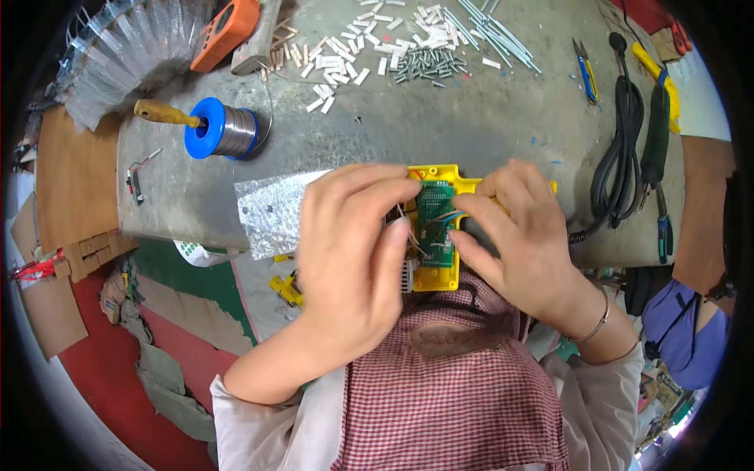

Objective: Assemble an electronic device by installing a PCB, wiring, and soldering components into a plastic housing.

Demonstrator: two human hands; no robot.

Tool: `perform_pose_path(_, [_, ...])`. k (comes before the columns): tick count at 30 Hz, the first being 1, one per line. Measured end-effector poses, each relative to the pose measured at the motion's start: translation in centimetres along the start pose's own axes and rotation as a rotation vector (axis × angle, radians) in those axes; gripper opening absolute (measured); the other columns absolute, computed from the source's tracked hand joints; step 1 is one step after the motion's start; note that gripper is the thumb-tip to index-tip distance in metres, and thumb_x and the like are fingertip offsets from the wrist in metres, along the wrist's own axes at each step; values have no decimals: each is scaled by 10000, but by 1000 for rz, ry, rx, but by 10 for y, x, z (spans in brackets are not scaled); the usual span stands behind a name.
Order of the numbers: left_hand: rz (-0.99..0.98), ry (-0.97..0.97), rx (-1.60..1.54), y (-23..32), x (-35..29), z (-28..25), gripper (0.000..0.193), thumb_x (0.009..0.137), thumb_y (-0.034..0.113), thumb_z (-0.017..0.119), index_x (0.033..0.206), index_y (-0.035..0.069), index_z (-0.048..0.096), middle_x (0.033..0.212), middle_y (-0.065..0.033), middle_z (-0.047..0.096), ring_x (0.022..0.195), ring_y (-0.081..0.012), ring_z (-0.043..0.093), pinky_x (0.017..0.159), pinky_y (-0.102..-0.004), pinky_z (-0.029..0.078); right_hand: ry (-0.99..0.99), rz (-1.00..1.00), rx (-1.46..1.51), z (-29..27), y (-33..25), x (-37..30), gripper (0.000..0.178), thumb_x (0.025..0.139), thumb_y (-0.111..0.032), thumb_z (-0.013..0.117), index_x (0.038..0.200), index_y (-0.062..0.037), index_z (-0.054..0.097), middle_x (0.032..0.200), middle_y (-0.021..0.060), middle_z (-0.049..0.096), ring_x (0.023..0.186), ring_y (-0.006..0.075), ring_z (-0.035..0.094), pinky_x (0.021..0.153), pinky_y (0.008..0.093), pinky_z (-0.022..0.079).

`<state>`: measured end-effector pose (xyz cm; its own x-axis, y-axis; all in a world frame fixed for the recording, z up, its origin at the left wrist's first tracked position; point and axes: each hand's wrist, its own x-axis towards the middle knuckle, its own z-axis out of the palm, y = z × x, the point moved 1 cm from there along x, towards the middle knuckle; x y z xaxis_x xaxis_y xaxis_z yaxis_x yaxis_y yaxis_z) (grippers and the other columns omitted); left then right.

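In front of my apron is an opened yellow plastic casing (445, 280) with a green circuit board (434, 255) lying inside it. My left hand (345, 251) is curled at the casing's left side, its fingertips at the upper edge of the board. A small black part (393, 213) shows between its thumb and forefinger. From the right, my right hand (518, 231) reaches over the casing with bent fingers. Thin blue and white wires (448, 217) run from the board to its fingertips. The palm sides of both hands are hidden.
Bubble wrap (267, 216) lies left of the casing. Beyond it stands a blue solder spool (206, 129) with a wooden-handled tool in it. White pieces (338, 63), screws (428, 64) and metal rods (503, 39) lie at the back. A coiled black cable (616, 165) lies right, near cutters (585, 72).
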<state>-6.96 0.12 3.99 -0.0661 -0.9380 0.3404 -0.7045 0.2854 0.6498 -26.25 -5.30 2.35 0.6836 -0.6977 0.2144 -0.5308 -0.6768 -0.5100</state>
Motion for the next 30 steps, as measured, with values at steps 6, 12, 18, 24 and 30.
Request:
perform_pose_path(6, [-56, 32, 172, -9, 2, 37, 309, 847, -19, 497, 1151, -26, 551, 1192, -198, 584, 1198, -421, 495, 1034, -485, 362, -72, 22, -15, 1, 3, -6, 357, 710, -172, 761, 1026, -43, 654, 988, 96, 542, 974, 314, 517, 940, 494, 428])
perform_pose_path(12, [-95, -88, 154, -6, 12, 44, 335, 844, -35, 470, 1168, -16, 551, 1156, -179, 600, 1128, -375, 534, 990, -465, 384, -99, -1, -128, 14, -2, -3, 410, 665, -181, 748, 1027, -17, 646, 1009, 90, 533, 943, 279, 528, 982, 520, 381])
perform_pose_path(18, [-69, -131, 160, -9, 21, 48, 338, 839, -24, 471, 1160, 10, 569, 1061, -153, 615, 965, -347, 543, 874, -452, 405, -180, -52, -168, 13, 2, 4, 394, 678, -168, 741, 1025, -20, 628, 979, 102, 549, 887, 271, 544, 973, 515, 399])
perform_pose_path(24, [-97, -139, 137, -10, 18, 44, 318, 840, -26, 468, 1142, 1, 565, 1049, -157, 612, 970, -355, 543, 878, -443, 410, 47, -26, 69, 19, 13, -6, 390, 689, -148, 778, 1037, -45, 633, 1015, 112, 567, 929, 299, 579, 1002, 552, 417])
perform_pose_path(30, [-158, -69, -32, -14, 10, 45, 357, 850, -45, 456, 1197, -5, 530, 1101, -177, 597, 1008, -368, 558, 908, -445, 413, 63, -33, 69, 17, 12, -14, 422, 669, -166, 801, 1033, -48, 623, 1094, 110, 577, 1000, 302, 574, 1030, 561, 391])
